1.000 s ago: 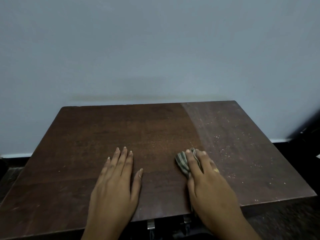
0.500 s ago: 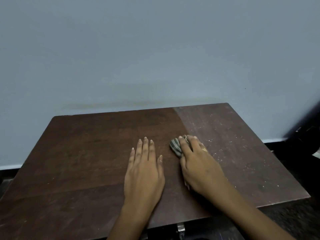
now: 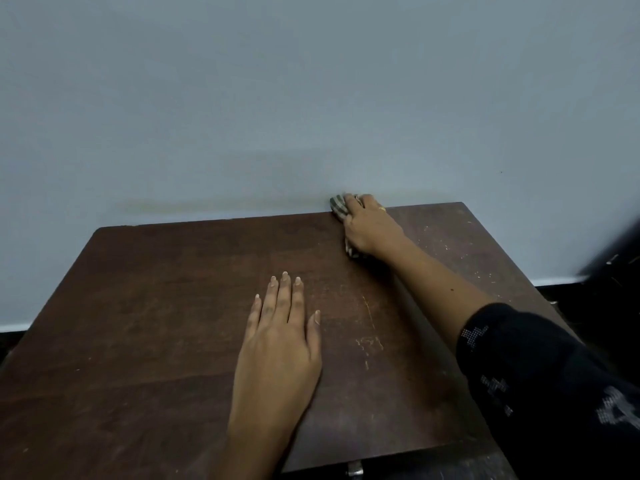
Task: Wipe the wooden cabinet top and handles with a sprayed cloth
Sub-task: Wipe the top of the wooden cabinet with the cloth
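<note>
Her left hand (image 3: 277, 341) lies flat and empty on the cabinet top (image 3: 156, 323), seemingly bracing her, while the outstretched right hand (image 3: 369, 226) presses the striped cloth (image 3: 338, 206) beneath its fingers against the far edge by the wall (image 3: 311, 98).

Left hand (image 3: 280, 336) lies flat, palm down, fingers together. Right arm stretches far forward, its hand (image 3: 369, 226) curled, grip closed, dark sleeve (image 3: 540, 368) at elbow.
</note>
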Available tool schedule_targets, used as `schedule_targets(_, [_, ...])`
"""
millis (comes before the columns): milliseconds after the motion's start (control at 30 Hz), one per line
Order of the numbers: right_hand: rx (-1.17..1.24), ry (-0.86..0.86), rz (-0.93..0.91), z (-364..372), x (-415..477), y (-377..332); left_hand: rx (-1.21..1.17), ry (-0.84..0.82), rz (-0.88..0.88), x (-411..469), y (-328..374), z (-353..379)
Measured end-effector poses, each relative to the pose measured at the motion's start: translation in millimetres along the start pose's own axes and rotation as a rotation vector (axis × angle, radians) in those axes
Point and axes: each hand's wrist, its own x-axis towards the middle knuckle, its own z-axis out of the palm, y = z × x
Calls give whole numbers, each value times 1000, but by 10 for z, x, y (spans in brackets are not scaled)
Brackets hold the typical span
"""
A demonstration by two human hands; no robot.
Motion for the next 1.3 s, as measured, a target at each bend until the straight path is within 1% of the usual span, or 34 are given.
schedule_targets(133, [48, 56, 31, 19, -198, 108, 11, 3, 7, 3, -11, 11])
schedule_targets(267, [17, 64, 38, 16, -650, 179, 32, 11, 9, 11, -22, 28])
schedule_targets(567, [-38, 76, 37, 85, -1975, 136, 18, 21, 12, 7, -18, 42])
schedule_targets(633, [-88, 86, 50, 133, -2164, 194, 17, 15, 15, -3, -22, 48])
schedule_targets(733, [-94, 76, 85, 125, -2321, 302, 17, 12, 10, -11, -18, 46])
schedule_targets(800, [-109, 65, 74, 80, -2347, 330, 25, 10, 4, -6, -12, 48])
schedule_targets(867, [-160, 103, 52, 87, -2309, 382, 35, 0, -1, -7, -5, 50])
schedule_targets(933, [-135, 106, 35, 36, -2197, 359, 46, -9, -8, -7, -4, 50])
schedule_targets(1033, [-28, 68, 9, -39, -1925, 374, 68, -19, -20, -6, 0, 45])
schedule_targets(1300, [-28, 71, -8, -28, -958, 396, 38, -31, -15, 33, -25, 69])
